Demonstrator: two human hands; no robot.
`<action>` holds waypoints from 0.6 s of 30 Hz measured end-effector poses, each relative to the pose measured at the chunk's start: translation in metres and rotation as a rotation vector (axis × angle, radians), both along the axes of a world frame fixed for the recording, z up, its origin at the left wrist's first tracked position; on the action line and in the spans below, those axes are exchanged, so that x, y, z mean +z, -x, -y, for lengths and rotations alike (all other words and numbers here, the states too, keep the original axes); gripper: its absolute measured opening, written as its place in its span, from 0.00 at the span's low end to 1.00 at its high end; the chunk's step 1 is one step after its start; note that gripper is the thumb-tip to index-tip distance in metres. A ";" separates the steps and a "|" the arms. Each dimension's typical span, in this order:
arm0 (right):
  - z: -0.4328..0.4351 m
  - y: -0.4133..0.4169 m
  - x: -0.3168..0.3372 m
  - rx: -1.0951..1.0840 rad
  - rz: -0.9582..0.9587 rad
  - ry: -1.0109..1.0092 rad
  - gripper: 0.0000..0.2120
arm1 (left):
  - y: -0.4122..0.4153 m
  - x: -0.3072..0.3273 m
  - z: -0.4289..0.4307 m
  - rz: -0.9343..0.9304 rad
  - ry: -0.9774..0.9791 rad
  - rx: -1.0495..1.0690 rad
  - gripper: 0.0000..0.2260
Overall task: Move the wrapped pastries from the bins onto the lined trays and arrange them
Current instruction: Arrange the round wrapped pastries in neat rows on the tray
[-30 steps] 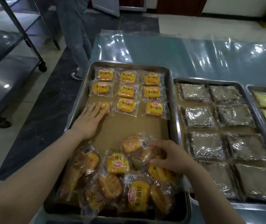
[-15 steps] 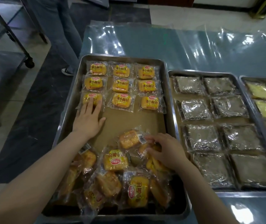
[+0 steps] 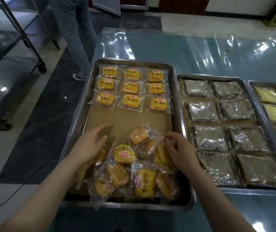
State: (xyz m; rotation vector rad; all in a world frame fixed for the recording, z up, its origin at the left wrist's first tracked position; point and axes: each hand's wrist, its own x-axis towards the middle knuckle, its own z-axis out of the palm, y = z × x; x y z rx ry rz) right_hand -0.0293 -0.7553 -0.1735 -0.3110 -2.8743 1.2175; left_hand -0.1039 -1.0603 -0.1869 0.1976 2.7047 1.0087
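A loose pile of wrapped pastries (image 3: 125, 166) fills the near end of the lined tray (image 3: 82, 121). The left hand (image 3: 88, 144) hovers open over the pile's left edge. The right hand (image 3: 181, 151) pinches a wrapped pastry (image 3: 163, 152) at the pile's right edge. Nine arranged pastries (image 3: 130, 87) lie at the far end.

I have both bare forearms reaching in from the bottom edge, angled towards each other; the left forearm (image 3: 50, 190) runs up from the lower left, the right forearm (image 3: 217, 198) from the lower right; the left hand (image 3: 87, 146) is palm down with its fingers loosely bent and spread forward, slightly blurred, gripping nothing that I can make out; the right hand (image 3: 181, 151) is level with it and well apart, wrist straight, knuckles up, thumb and curled fingers pinching the clear wrap of a wrapped pastry (image 3: 160, 154).
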 end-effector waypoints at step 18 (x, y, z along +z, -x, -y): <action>-0.008 -0.062 0.022 -0.120 -0.048 0.442 0.10 | -0.078 -0.029 0.011 -0.085 0.139 -0.009 0.21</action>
